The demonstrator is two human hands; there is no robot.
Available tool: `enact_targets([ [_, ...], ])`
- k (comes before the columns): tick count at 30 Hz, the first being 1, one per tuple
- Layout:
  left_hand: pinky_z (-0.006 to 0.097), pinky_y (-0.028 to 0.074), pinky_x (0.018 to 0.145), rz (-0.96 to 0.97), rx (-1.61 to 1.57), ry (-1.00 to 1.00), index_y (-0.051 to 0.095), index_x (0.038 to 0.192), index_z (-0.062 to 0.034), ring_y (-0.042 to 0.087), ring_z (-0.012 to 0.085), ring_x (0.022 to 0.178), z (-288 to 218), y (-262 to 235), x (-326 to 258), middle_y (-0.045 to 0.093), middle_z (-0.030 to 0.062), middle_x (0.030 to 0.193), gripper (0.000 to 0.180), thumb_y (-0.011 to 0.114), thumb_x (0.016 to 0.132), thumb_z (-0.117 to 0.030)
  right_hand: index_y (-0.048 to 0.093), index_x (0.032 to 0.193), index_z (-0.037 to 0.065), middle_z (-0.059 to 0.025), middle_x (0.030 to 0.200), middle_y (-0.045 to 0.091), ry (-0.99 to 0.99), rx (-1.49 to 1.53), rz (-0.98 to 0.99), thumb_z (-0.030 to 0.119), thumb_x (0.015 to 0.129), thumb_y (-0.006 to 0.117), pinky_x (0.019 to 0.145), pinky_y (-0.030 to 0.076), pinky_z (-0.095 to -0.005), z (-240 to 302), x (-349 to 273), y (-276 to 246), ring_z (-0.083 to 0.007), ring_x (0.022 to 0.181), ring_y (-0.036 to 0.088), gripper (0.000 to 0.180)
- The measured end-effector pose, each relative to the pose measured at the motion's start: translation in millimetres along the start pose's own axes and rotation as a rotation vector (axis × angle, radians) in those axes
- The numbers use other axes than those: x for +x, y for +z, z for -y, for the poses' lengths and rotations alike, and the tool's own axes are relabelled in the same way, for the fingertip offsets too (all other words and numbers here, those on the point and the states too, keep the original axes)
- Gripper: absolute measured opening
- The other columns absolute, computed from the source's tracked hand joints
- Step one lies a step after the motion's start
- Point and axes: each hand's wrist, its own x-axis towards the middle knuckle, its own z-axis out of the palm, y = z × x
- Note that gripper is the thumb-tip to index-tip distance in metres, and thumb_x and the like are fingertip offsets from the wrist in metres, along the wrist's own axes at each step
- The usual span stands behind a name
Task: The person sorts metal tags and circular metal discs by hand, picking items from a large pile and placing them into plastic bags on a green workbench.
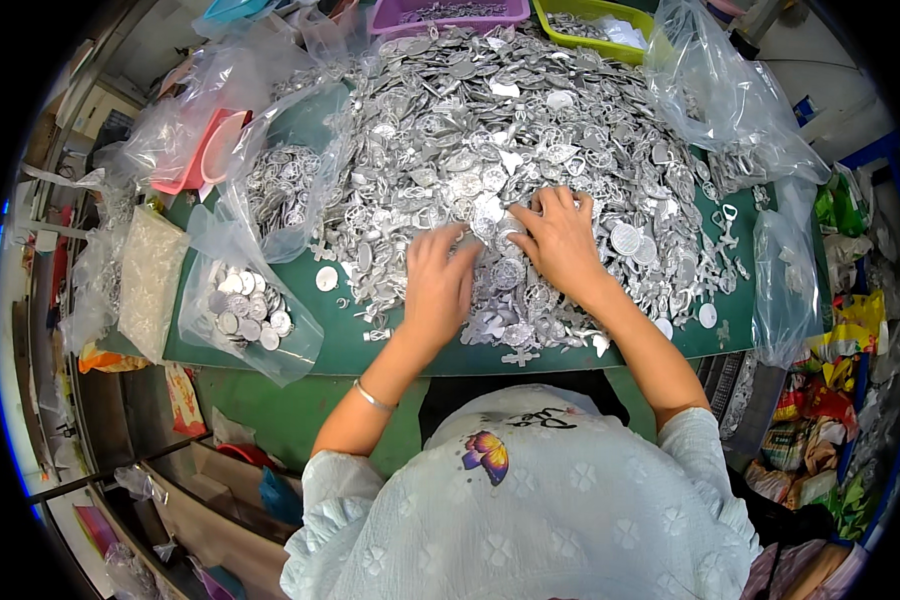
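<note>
A large heap of small silver metal charms and medallions spreads over the green table. My left hand lies on the near part of the heap, its slightly blurred fingers apart and bent down onto the pieces. To its right, my right hand rests on the heap with its fingers spread and its thumb pointing left. Between the hands are round openwork medallions. Neither hand visibly grips a piece, though some fingertips are partly hidden among the charms.
At left, a clear plastic bag holds round silver discs, and a second lies open around more charms. Beyond it is a red scoop. Purple and yellow-green trays stand behind the heap. Plastic bags lie at right.
</note>
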Motion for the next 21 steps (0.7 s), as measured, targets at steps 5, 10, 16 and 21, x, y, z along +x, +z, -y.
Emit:
enact_targets([
  [5, 0.04, 0.036, 0.078, 0.11, 0.098, 0.053, 0.059, 0.099, -0.0048, 0.05, 0.0277, 0.096, 9, 19, 48, 0.054, 0.0105, 0.104, 0.024, 0.056, 0.076, -0.001, 0.053, 0.101, 0.004, -0.0075, 0.1, 0.052, 0.016, 0.113, -0.107, 0.016, 0.067, 0.072, 0.088, 0.028, -0.0432, 11, -4, 11, -0.0262, 0.099, 0.046, 0.041],
  [10, 0.04, 0.036, 0.078, 0.201, 0.257, 0.027, 0.055, 0.105, -0.0055, 0.047, 0.025, 0.101, 7, 17, 47, 0.05, 0.0092, 0.107, 0.039, 0.061, 0.067, -0.001, 0.056, 0.096, 0.004, -0.0075, 0.088, 0.055, 0.085, 0.217, -0.15, 0.012, 0.068, 0.071, 0.089, 0.027, -0.0435, 16, -10, 14, -0.0258, 0.092, 0.049, 0.033],
  [16, 0.04, 0.038, 0.074, 0.379, 0.269, 0.032, 0.056, 0.099, -0.0074, 0.048, 0.0267, 0.099, 4, -1, 58, 0.05, 0.0097, 0.105, 0.026, 0.062, 0.074, -0.009, 0.06, 0.093, 0.004, -0.0051, 0.082, 0.056, -0.009, 0.249, -0.272, 0.004, 0.069, 0.067, 0.088, 0.028, -0.0411, 23, -20, 10, -0.0241, 0.086, 0.051, 0.024],
  [21, 0.036, 0.039, 0.073, 0.068, 0.096, 0.012, 0.057, 0.088, -0.005, 0.052, 0.0279, 0.09, 20, -10, 35, 0.055, 0.0086, 0.096, 0.017, 0.064, 0.072, -0.006, 0.06, 0.087, 0.005, -0.0043, 0.084, 0.056, -0.091, 0.106, -0.351, 0.0, 0.07, 0.058, 0.088, 0.03, -0.0427, 11, -25, -8, -0.022, 0.086, 0.051, 0.018],
])
